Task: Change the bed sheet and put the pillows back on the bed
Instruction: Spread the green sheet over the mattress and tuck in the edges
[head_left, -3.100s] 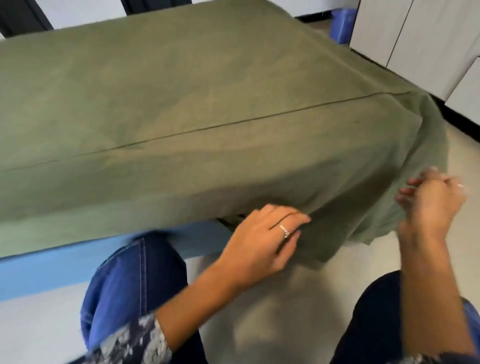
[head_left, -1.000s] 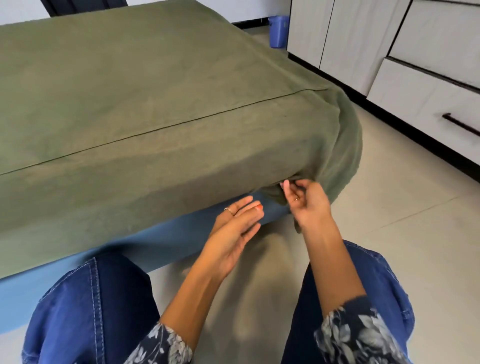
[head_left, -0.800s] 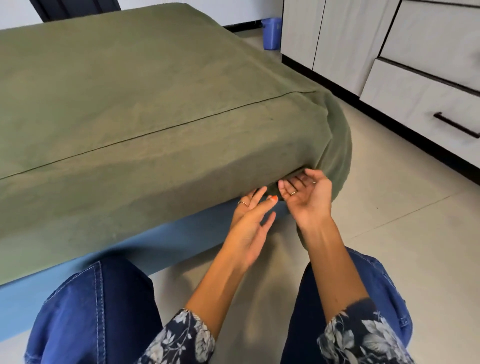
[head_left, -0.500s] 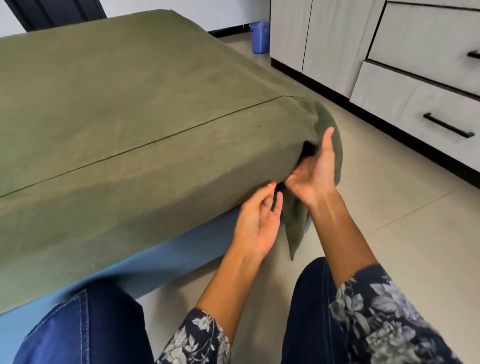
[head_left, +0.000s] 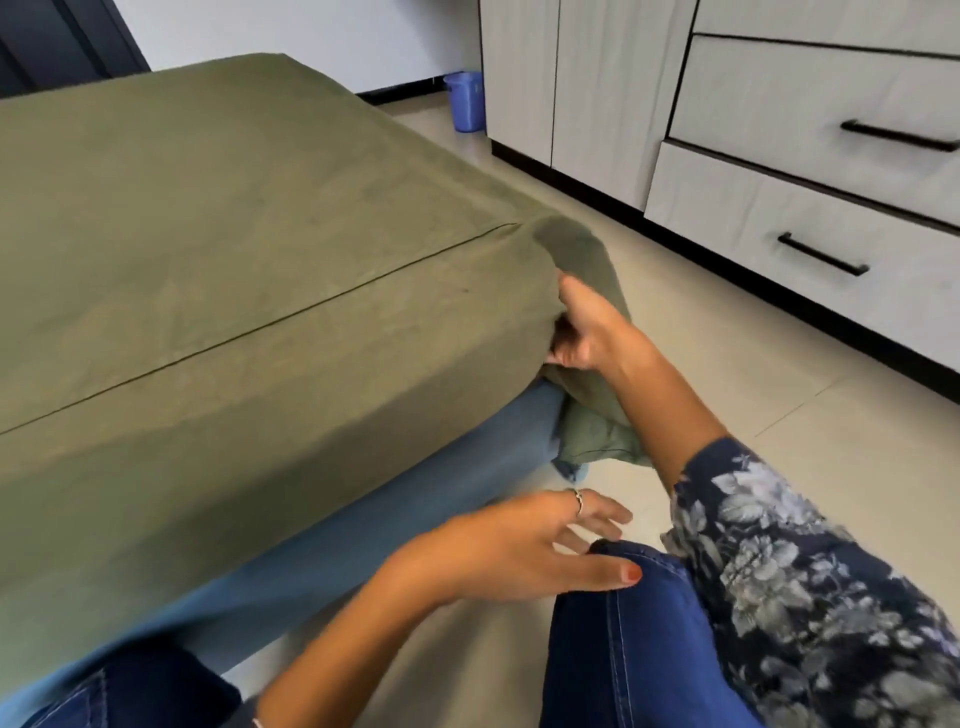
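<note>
Down at the bottom of the frame, my knees in dark blue denim jeans (head_left: 639, 649) fill the lower edge, with my navy floral-print sleeve (head_left: 810, 582) covering the right forearm at lower right. Just above the right knee my left hand (head_left: 524, 551) hovers, fingers spread apart and straight, holding nothing; a silver ring (head_left: 578, 500) sits on one finger, and the thumb lies along the top of the knee.

Further up, right of centre, my right hand (head_left: 584, 332) is at the near corner of the bed, its fingers curled into the fold of the olive-green cotton bed sheet (head_left: 249, 249), gripping the cloth where it wraps the corner. A loose tail of that sheet hangs below the hand, bunched beside the blue padded bed base (head_left: 363, 525) that shows under the sheet's lower edge. The sheet itself spreads over the mattress across the whole left and centre of the frame, a dark seam line running diagonally across it.

Beyond lies the beige tiled floor (head_left: 779, 395). At upper right stand pale grey wooden drawers (head_left: 779, 104) with black bar handles, and beside them, top centre, a small blue plastic bucket (head_left: 465, 101) stands beside the cabinet.
</note>
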